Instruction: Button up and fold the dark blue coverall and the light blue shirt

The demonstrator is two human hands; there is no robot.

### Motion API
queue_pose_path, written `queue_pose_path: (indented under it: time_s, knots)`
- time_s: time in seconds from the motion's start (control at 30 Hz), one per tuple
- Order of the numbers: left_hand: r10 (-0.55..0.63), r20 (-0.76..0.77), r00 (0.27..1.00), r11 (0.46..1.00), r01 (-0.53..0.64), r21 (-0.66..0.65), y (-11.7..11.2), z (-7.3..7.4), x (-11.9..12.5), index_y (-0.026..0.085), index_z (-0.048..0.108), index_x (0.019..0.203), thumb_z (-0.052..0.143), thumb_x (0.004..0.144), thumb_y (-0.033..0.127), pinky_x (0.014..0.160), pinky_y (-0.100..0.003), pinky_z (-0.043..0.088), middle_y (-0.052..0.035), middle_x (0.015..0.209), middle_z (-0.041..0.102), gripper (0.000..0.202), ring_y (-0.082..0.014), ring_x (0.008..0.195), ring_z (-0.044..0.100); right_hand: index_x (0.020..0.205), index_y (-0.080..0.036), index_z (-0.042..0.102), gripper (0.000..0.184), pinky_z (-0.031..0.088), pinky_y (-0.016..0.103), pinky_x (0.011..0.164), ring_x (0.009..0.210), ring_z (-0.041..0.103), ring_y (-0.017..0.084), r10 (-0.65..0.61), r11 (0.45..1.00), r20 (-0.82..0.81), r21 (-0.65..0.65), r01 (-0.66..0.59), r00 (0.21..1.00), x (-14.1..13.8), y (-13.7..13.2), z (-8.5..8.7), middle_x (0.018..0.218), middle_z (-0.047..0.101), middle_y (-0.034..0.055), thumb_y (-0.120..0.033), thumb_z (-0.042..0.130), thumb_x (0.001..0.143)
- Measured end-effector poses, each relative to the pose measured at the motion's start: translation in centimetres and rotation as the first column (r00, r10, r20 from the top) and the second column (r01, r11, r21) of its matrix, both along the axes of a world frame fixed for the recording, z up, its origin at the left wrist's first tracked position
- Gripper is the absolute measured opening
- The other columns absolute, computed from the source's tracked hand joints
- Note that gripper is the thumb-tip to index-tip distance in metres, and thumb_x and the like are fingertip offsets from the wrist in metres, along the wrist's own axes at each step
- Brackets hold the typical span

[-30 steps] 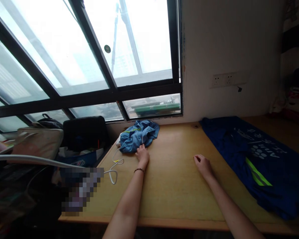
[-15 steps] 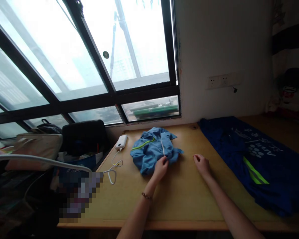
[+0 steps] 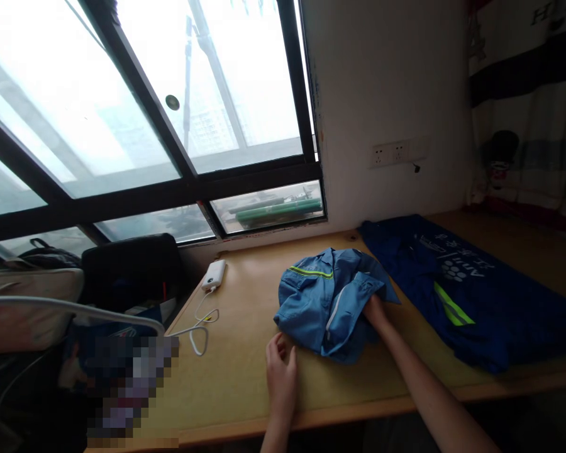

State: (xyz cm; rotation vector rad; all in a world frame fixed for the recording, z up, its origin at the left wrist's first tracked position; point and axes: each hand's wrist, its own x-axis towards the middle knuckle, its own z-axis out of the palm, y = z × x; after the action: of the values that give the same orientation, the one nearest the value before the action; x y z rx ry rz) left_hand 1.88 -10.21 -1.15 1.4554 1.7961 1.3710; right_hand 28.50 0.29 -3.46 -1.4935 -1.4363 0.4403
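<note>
A crumpled light blue jacket (image 3: pixel 323 296) with a yellow-green stripe lies in the middle of the wooden desk (image 3: pixel 236 371). My right hand (image 3: pixel 373 310) is tucked under its right edge, fingers hidden by the cloth. My left hand (image 3: pixel 280 371) rests on the desk just in front of the jacket's left side, fingers loosely curled and holding nothing.
A dark blue garment (image 3: pixel 457 286) with white print is spread over the desk's right part. A white power bank (image 3: pixel 214 275) and its cable (image 3: pixel 195 327) lie at the back left. A black bag (image 3: pixel 132 267) stands left of the desk, below the window.
The light blue jacket was dragged from the back left of the desk to its middle. My left hand let go of it and drew back; my right hand moved onto its right edge.
</note>
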Motion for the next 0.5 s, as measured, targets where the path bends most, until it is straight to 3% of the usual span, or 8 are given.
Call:
queue_pose_path:
  time_s: [0.07,0.2,0.3,0.37,0.43,0.5]
  knots:
    - [-0.012,-0.082,0.997,1.000,0.011,-0.017,-0.4,-0.5,-0.2,0.011,0.043,0.118,0.053,0.074,0.033,0.090,-0.042,0.041,-0.0156,0.114,0.052,0.050,-0.0255,0.105,0.051,0.091,-0.015,0.060,0.029,0.044,0.041,0.086,0.099,0.056,0.028,0.038,0.999,-0.021,0.022,-0.037,0.999,-0.6,-0.6,0.3,0.100,0.063,0.0154,-0.029,0.044,0.073]
    - [-0.243,-0.239,0.940,0.966,0.257,0.028,-0.5,0.0,0.5,0.017,0.040,0.126,0.051,0.075,0.026,0.101,-0.043,0.031,-0.0115,0.128,0.045,0.053,-0.0248,0.120,0.038,0.102,-0.015,0.057,0.036,0.043,0.038,0.088,0.102,0.055,0.026,0.158,0.987,-0.059,0.023,-0.156,0.986,-3.3,-4.8,0.8,0.108,0.060,0.0135,-0.030,0.049,0.071]
    - [-0.348,-0.249,0.904,0.925,0.374,0.066,-0.5,0.9,0.9,0.019,0.036,0.129,0.047,0.078,0.022,0.104,-0.041,0.028,-0.0090,0.132,0.040,0.052,-0.0223,0.125,0.033,0.103,-0.016,0.057,0.040,0.044,0.038,0.083,0.099,0.056,0.029,0.110,0.982,-0.086,-0.141,-0.121,0.990,-6.1,-9.3,1.8,0.104,0.062,0.0134,-0.029,0.057,0.065]
    - [-0.334,-0.228,0.914,0.925,0.365,0.107,-0.5,1.3,1.1,0.020,0.030,0.133,0.047,0.079,0.021,0.105,-0.041,0.025,-0.0086,0.136,0.034,0.056,-0.0217,0.128,0.027,0.102,-0.016,0.058,0.043,0.045,0.037,0.081,0.096,0.057,0.030,0.089,0.958,-0.236,-0.247,-0.148,0.968,-7.3,-11.8,3.2,0.098,0.064,0.0120,-0.031,0.063,0.062]
    - [-0.298,-0.199,0.934,0.936,0.327,0.134,-0.7,1.6,1.2,0.021,0.021,0.136,0.048,0.078,0.020,0.106,-0.042,0.021,-0.0091,0.140,0.028,0.064,-0.0222,0.130,0.021,0.100,-0.016,0.059,0.044,0.046,0.035,0.079,0.093,0.059,0.028,0.105,0.923,-0.538,-0.260,-0.283,0.836,-7.5,-13.6,5.3,0.094,0.066,0.0094,-0.034,0.065,0.061]
    - [-0.260,-0.144,0.955,0.952,0.278,0.127,-1.1,1.8,1.3,0.021,0.011,0.138,0.048,0.079,0.022,0.106,-0.042,0.021,-0.0102,0.142,0.022,0.070,-0.0227,0.130,0.020,0.094,-0.015,0.062,0.038,0.048,0.034,0.075,0.085,0.061,0.024,0.099,0.880,-0.822,-0.190,-0.435,0.560,-6.7,-14.9,7.9,0.088,0.066,0.0079,-0.039,0.063,0.064]
